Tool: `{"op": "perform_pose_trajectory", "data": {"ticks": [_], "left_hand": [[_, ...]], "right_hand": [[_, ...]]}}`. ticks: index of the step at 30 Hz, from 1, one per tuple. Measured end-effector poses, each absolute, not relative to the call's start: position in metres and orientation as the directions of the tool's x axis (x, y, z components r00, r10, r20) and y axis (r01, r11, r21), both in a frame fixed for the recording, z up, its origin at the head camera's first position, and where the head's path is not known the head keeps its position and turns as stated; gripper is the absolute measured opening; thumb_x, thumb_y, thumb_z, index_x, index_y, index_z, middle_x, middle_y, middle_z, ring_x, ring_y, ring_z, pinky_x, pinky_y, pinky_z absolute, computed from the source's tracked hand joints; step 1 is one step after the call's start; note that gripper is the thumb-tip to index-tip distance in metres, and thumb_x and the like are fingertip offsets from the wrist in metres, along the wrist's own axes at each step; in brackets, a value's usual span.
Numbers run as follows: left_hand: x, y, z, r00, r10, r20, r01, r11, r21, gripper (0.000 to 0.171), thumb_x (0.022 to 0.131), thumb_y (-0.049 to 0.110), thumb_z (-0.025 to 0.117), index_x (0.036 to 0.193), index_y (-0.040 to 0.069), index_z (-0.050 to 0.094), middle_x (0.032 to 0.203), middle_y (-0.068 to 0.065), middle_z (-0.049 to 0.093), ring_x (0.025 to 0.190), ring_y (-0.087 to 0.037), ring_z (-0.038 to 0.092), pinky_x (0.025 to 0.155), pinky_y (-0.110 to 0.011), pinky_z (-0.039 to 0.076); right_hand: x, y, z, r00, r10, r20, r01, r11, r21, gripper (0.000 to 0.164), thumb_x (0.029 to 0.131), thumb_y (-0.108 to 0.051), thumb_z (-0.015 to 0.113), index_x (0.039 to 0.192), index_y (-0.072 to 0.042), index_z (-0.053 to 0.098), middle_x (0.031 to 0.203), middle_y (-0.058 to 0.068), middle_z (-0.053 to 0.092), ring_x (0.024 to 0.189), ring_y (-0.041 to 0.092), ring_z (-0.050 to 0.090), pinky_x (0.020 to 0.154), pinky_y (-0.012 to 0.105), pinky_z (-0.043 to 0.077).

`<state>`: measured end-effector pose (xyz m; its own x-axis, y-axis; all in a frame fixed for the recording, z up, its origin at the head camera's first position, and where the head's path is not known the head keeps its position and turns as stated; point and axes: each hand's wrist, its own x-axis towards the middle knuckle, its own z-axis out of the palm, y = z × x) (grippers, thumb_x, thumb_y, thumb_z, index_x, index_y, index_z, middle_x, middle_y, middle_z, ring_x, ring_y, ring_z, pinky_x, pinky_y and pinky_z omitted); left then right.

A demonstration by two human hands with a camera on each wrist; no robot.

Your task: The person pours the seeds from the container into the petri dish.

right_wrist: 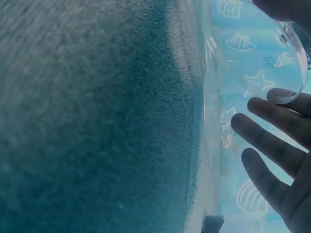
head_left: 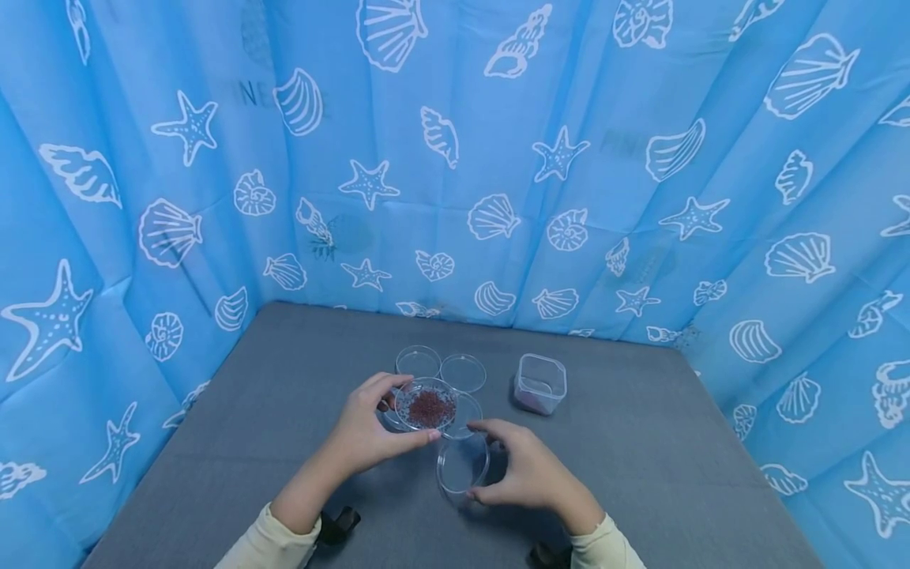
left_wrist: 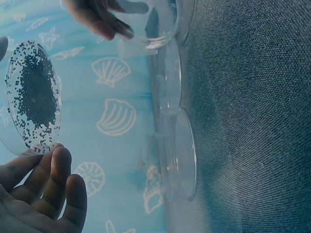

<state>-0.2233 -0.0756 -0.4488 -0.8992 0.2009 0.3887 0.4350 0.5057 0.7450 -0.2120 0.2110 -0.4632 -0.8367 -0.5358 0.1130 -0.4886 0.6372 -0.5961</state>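
Note:
My left hand (head_left: pixel 359 433) holds a clear petri dish (head_left: pixel 401 405) by its edge, thumb on the near side and fingers on the far side. Small dark red beads (head_left: pixel 430 408) are spread over its bottom, densest in the middle. Lifted off the table, it overlaps other dishes in the head view. My right hand (head_left: pixel 529 472) pinches an empty clear round dish (head_left: pixel 460 466) between thumb and index finger. This dish stands tilted in the right wrist view, the other fingers (right_wrist: pixel 265 131) spread out below it.
Two clear round dishes, one (head_left: pixel 418 361) at the left and one (head_left: pixel 464 373) at the right, lie farther back. Another dish (head_left: pixel 465 416) is partly hidden behind the bead dish. A square clear container (head_left: pixel 540 381) with something reddish inside stands right on the grey table (head_left: pixel 640 442).

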Motion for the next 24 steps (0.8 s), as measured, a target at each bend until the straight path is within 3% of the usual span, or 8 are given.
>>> {"op": "perform_pose_trajectory", "data": {"ticks": [6, 10, 16, 20, 24], "left_hand": [[-0.2243, -0.0743, -0.4476, -0.899, 0.201, 0.388, 0.434, 0.516, 0.739, 0.086, 0.062, 0.071, 0.079, 0.132, 0.025, 0.06, 0.112, 0.012, 0.06, 0.087, -0.011, 0.054, 0.069, -0.03, 0.048], [-0.2245, -0.0738, -0.4459, -0.902, 0.192, 0.386, 0.427, 0.527, 0.735, 0.083, 0.062, 0.072, 0.078, 0.13, 0.031, 0.059, 0.108, 0.012, 0.059, 0.085, -0.011, 0.053, 0.068, -0.027, 0.046], [-0.2236, -0.0734, -0.4446, -0.905, 0.19, 0.379, 0.419, 0.539, 0.73, 0.08, 0.061, 0.073, 0.078, 0.129, 0.037, 0.057, 0.104, 0.013, 0.058, 0.082, -0.006, 0.05, 0.067, -0.026, 0.045], [-0.2243, -0.0729, -0.4453, -0.904, 0.189, 0.383, 0.422, 0.538, 0.73, 0.08, 0.061, 0.074, 0.078, 0.129, 0.038, 0.056, 0.103, 0.014, 0.058, 0.082, -0.006, 0.05, 0.066, -0.026, 0.045], [-0.2239, -0.0728, -0.4467, -0.91, 0.192, 0.369, 0.412, 0.531, 0.74, 0.08, 0.062, 0.074, 0.077, 0.13, 0.038, 0.056, 0.105, 0.014, 0.058, 0.084, -0.01, 0.051, 0.066, -0.027, 0.045]], "right_hand": [[-0.2118, 0.2134, -0.4615, -0.845, -0.515, 0.142, -0.487, 0.633, -0.602, 0.077, 0.066, -0.05, 0.088, 0.134, -0.035, 0.055, 0.131, -0.005, 0.064, 0.11, 0.017, 0.065, 0.093, 0.045, 0.052], [-0.211, 0.2143, -0.4607, -0.835, -0.514, 0.194, -0.522, 0.632, -0.573, 0.075, 0.066, -0.05, 0.088, 0.132, -0.034, 0.056, 0.129, -0.005, 0.064, 0.107, 0.017, 0.065, 0.092, 0.045, 0.053], [-0.208, 0.2139, -0.4586, -0.835, -0.486, 0.258, -0.546, 0.677, -0.493, 0.081, 0.065, -0.054, 0.087, 0.135, -0.04, 0.049, 0.123, -0.018, 0.058, 0.101, 0.01, 0.061, 0.087, 0.04, 0.053], [-0.2085, 0.2131, -0.4569, -0.867, -0.437, 0.239, -0.496, 0.717, -0.49, 0.091, 0.061, -0.057, 0.087, 0.138, -0.041, 0.041, 0.123, -0.011, 0.061, 0.101, 0.007, 0.062, 0.084, 0.04, 0.054], [-0.2093, 0.2138, -0.4576, -0.88, -0.417, 0.227, -0.474, 0.738, -0.481, 0.085, 0.059, -0.057, 0.088, 0.129, -0.038, 0.045, 0.119, -0.008, 0.063, 0.1, 0.007, 0.063, 0.08, 0.035, 0.055]]}}
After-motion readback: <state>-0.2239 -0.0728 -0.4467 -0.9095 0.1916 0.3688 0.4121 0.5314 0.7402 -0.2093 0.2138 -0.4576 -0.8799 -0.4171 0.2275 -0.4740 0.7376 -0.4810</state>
